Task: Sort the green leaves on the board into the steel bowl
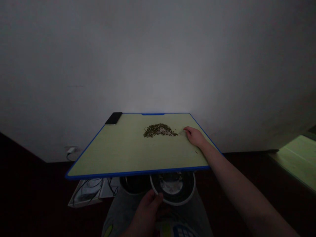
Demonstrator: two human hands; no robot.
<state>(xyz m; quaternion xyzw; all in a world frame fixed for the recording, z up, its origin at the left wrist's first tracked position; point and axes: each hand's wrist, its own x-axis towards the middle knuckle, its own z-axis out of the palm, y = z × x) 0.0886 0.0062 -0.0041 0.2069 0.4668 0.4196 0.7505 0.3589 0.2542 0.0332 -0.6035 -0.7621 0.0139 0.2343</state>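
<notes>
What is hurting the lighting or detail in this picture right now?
In the head view, the blue-edged board is lit, the wall glows pale behind it, the left hand sits dim in shadow, and the floor loses detail.

Here we go: the head camera looks out from up on the person's head, tipped forward and down over the blue-edged green board, which sits close in the lower middle of the frame, with the white wall rising just behind it.
</notes>
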